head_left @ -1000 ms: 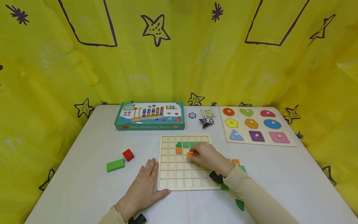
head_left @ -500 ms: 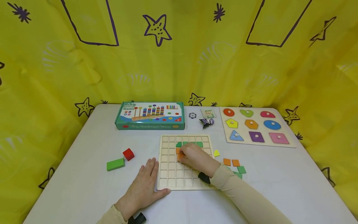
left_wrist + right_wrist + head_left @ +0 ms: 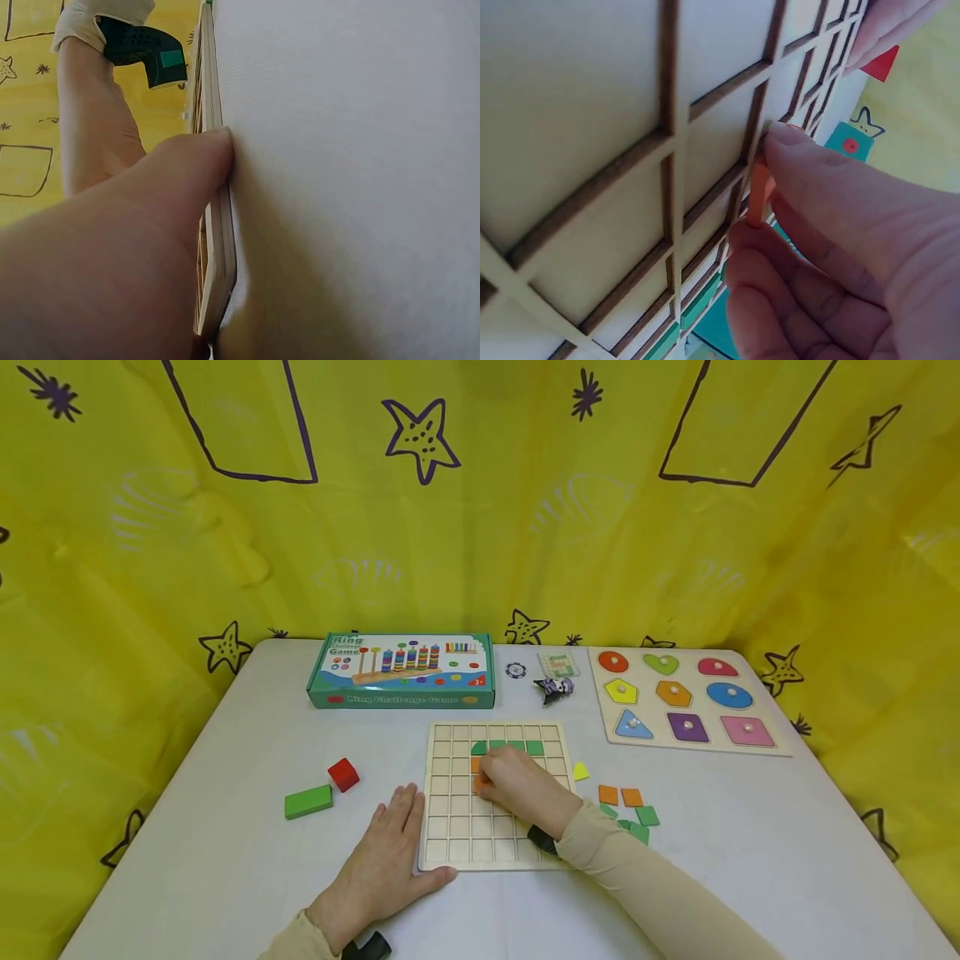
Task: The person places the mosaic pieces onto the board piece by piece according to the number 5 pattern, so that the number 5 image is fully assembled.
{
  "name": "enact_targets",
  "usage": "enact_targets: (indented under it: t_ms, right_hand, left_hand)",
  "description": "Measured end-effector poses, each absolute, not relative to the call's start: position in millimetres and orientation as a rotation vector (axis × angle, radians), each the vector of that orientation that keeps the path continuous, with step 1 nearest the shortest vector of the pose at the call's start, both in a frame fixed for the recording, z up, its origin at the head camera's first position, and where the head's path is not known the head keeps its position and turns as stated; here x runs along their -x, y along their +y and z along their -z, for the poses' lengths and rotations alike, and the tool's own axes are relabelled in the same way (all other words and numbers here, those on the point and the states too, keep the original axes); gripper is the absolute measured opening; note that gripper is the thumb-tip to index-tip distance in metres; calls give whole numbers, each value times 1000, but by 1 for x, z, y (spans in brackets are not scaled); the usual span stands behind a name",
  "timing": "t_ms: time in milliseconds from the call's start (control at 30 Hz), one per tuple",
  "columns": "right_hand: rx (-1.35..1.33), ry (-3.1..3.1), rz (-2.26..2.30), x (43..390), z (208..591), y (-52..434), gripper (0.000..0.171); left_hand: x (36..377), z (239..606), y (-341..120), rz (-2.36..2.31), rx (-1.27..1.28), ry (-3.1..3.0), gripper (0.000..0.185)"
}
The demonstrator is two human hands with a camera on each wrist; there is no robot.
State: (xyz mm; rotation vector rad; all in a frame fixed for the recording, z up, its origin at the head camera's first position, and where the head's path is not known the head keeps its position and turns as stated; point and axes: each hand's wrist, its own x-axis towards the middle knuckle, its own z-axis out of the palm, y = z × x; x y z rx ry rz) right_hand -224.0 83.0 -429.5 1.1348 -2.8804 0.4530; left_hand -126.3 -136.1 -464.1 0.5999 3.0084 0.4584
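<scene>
On grid board | right hand pinches orange tile | left hand flat

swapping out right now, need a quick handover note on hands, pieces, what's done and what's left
Left hand: flat on the table, thumb against the grid board's left edge, steadying it.
Right hand: pinches an orange tile, tilted on edge at a grid cell and not seated.
Done: a row of green tiles near the board's top, an orange tile below it.
Left: seating the held tile; loose tiles lie right of the board, most cells empty.
</scene>
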Motion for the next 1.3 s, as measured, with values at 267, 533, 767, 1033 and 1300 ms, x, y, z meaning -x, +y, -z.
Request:
enact_targets:
  t_ms: [267,533,767,1033,1300]
  right_hand:
    - [-1159,-2858,-369,225,431,82,10]
    - [-1172,-2826,-377,223,433,83,7]
    - [-1190,-2796,-458,221,431,90,4]
    - [-958,-2885,-659,212,417,165,15]
    - [-672,-3047,-549,200,419,245,18]
  left_hand:
    - [128,464,-136,-469,-586,2987,106]
    - [128,466,-136,-463,-603,2995,105]
    - [128,465,-136,-476,-600,3003,105]
    - [125,467,-135,-447,-590,3011,105]
    - [127,467,-136,-453,-615,3020,104]
